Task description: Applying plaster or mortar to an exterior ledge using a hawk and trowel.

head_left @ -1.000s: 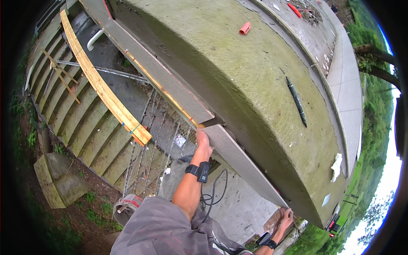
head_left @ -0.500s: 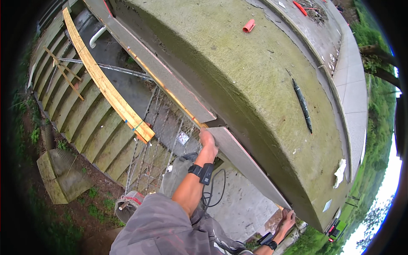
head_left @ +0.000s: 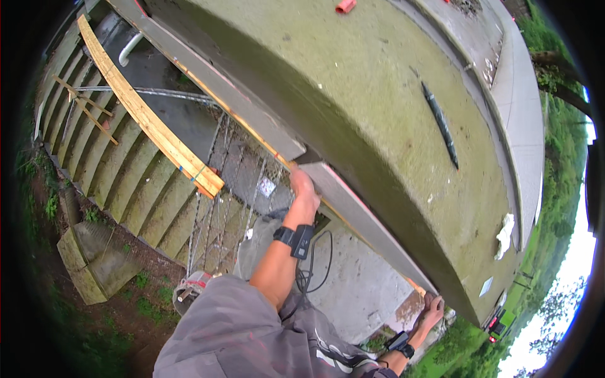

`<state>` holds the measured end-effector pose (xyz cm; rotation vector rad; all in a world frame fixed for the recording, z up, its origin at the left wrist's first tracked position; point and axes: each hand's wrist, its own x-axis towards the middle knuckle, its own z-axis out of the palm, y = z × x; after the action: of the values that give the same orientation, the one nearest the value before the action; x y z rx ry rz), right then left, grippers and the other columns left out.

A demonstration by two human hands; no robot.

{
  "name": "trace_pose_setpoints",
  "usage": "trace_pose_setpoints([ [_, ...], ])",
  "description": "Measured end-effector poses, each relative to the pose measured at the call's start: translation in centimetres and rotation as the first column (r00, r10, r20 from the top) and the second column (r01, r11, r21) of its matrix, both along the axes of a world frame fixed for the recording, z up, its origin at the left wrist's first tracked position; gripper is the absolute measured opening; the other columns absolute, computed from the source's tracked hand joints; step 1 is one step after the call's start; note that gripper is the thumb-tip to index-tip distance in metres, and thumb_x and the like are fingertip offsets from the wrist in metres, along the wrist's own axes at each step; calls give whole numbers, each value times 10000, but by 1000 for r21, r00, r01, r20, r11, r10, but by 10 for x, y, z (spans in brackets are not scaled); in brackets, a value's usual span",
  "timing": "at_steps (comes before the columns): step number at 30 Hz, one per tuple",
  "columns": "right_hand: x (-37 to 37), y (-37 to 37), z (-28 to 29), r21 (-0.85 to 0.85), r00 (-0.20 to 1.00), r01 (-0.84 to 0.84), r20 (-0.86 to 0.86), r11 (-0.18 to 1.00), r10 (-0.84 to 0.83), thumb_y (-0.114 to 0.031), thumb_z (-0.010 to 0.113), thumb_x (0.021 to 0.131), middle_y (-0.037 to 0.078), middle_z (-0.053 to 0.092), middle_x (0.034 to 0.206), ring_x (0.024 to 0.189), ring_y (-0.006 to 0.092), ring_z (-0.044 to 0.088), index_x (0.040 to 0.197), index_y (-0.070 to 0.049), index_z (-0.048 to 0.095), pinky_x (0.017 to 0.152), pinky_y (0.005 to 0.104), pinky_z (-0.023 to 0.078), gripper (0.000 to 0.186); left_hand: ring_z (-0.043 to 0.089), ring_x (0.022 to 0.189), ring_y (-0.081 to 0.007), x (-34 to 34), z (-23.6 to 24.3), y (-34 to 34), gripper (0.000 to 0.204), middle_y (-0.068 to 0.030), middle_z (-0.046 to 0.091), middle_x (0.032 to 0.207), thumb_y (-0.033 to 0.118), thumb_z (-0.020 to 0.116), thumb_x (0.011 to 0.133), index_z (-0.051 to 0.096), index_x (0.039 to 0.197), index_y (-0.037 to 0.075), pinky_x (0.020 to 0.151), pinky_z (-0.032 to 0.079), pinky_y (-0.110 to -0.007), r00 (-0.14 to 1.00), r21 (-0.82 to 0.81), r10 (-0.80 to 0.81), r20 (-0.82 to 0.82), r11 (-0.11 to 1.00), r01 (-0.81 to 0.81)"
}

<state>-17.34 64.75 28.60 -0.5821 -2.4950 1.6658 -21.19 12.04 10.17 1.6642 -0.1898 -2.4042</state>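
A long grey slab, like a stone tile, stands along the side of a mossy concrete wall. My left hand grips its near left end, with fingers curled over the edge. At the far right end my right hand is closed around the slab's corner, its fingertips partly hidden. Below the slab runs a thin wooden strip. Another grey slab sits on the wall to the left, a dark gap between the two ends.
On the wall top lie a dark pointed tool, a red piece and a white scrap. Bundled timber planks extend over concrete steps at left. A bucket and a black cable are near my legs.
The slab has tipped closer to the wall, so less of its face shows and the wooden strip below appears. Both hands stay on its ends. The view has shifted slightly.
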Motion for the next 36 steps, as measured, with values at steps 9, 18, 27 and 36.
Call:
trace_pose_setpoints([
  [9,-1,1,5,-17,1000,-8,-15,1000,8,-225,560,1063,133,619,1100,984,239,661,1153,97,580,936,388,556,336,361,1420,-422,-3,19,0,738,-192,425,1528,579,167,1022,380,1497,57,1137,165,-736,1000,-20,-2,29,1000,2],
  [18,-3,2,-2,29,999,-31,-30,999,32,-202,538,1063,158,625,1098,1009,267,675,1114,96,584,917,401,583,306,449,1376,-355,-15,-13,10,723,-170,453,1513,570,171,1037,413,1478,52,1160,314,-567,962,-13,231,-143,972,-236],
  [27,-3,0,-4,81,999,-19,-31,997,22,-203,541,1057,139,631,1072,990,250,667,1081,73,596,907,406,582,282,517,1290,-350,-28,-17,12,722,-172,513,1437,588,193,1052,439,1454,41,1113,406,-497,900,51,412,-142,911,-409],
  [36,-2,-12,-3,131,996,-4,-84,991,15,-209,563,1043,152,650,988,896,236,678,1052,87,603,863,394,590,299,543,1277,-313,-26,12,2,711,-144,543,1431,595,263,1042,476,1441,46,1111,410,-415,897,39,399,-191,916,-399],
])
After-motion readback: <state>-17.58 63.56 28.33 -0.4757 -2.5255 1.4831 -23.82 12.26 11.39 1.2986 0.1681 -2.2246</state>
